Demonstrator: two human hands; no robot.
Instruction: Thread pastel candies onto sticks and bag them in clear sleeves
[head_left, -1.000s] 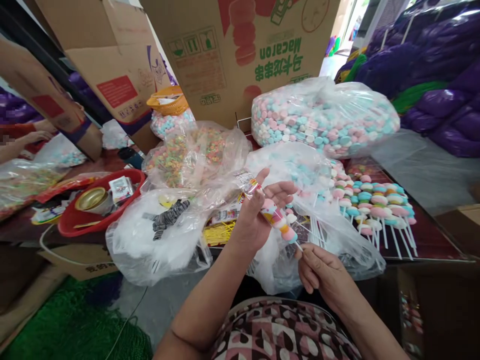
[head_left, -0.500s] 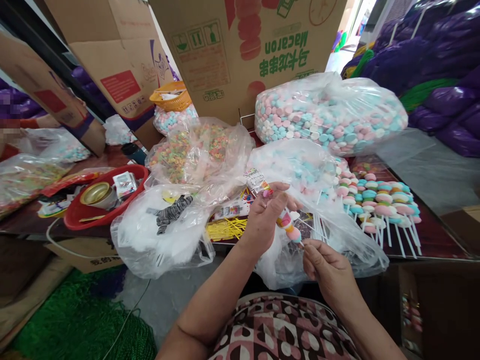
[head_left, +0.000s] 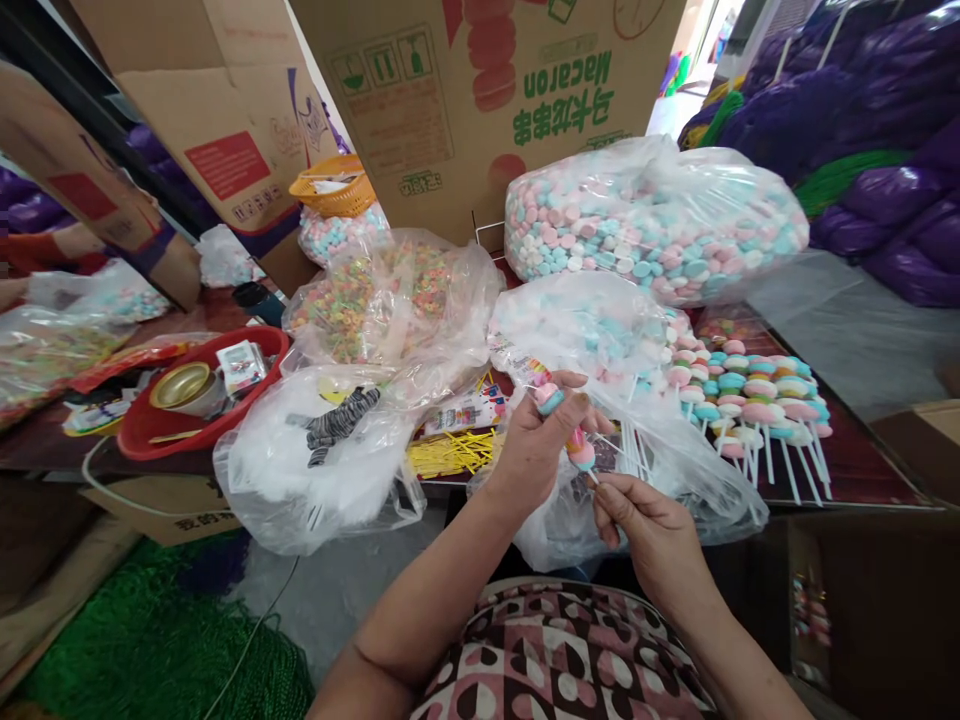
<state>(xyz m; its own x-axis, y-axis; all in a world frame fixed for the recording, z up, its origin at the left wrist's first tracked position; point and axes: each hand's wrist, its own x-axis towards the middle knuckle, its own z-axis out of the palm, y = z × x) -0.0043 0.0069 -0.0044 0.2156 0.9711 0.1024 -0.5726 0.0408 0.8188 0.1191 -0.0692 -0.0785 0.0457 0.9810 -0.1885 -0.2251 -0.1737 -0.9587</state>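
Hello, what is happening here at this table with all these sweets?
A person holds a candy skewer in both hands. The left hand is closed around the pastel candies and a printed clear wrapper at the tip, and the right hand pinches the white stick's lower end. Finished skewers lie in rows on the table to the right. Clear bags of loose candies and a red basin sit around them.

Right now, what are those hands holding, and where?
A candy skewer: left hand wraps its candies, right hand pinches the stick end.
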